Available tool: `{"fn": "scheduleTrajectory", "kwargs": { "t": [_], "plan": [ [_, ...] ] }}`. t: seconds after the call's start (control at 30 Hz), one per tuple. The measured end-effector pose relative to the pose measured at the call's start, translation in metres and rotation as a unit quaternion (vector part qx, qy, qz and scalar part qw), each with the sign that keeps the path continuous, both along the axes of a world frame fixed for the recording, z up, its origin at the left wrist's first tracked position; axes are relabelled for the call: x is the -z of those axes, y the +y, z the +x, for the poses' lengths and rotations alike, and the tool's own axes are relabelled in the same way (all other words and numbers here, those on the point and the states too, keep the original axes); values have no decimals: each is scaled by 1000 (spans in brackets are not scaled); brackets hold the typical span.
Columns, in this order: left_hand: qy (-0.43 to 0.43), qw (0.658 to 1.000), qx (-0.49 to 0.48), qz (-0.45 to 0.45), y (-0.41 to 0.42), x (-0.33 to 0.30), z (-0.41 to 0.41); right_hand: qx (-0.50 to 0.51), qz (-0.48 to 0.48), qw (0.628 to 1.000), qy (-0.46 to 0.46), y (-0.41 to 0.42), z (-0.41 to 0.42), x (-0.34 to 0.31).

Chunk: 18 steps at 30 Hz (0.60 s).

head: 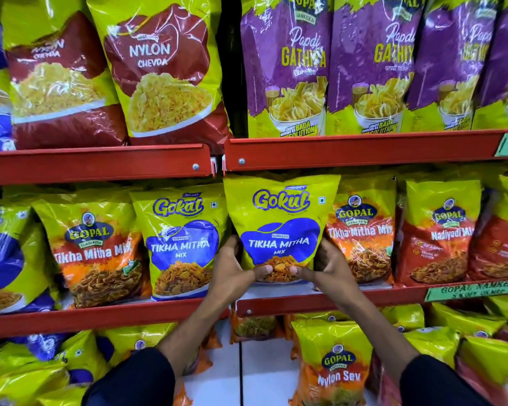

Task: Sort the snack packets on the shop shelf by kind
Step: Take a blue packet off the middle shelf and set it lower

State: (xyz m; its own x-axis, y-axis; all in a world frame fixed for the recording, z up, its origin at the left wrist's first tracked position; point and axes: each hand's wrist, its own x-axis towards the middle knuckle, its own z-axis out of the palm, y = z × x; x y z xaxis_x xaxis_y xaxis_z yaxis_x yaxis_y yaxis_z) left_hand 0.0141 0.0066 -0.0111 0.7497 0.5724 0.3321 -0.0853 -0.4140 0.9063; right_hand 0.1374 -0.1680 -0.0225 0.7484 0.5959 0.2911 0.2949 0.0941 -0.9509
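Both hands, left hand (232, 272) and right hand (329, 269), grip closed on the glossy yellow-and-blue Gokul Tikha Mitha Mix packet (280, 224). Placing step; next, seat it beside its matching Gokul packet (182, 244) at 9 o'clock.

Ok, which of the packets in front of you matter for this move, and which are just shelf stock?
In play:
- Gokul Tikha Mitha Mix packet, held by left hand and right hand
- matching Gokul packet beside it
- Gopal Tikha Mitha Mix packets either side

Just stock:
- Nylon Chevda packets
- Papdi Gathiya packets
- Nylon Sev packet
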Motion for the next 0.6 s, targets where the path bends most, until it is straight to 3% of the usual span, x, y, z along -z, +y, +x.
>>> {"fn": "scheduleTrajectory", "kwargs": {
  "t": [0.27, 0.4, 0.6],
  "plan": [
    [-65, 997, 27, -11, -25, -6, -45, -13, 46, 998, -45, -36, -31, -13],
    [-63, 997, 37, -11, -29, -4, -80, -48, 50, 998, -11, -46, -55, -4],
    [-11, 990, 37, -138, -34, 42, -127, -86, 26, 994, 58, -44, -98, 37]
  ]
}}
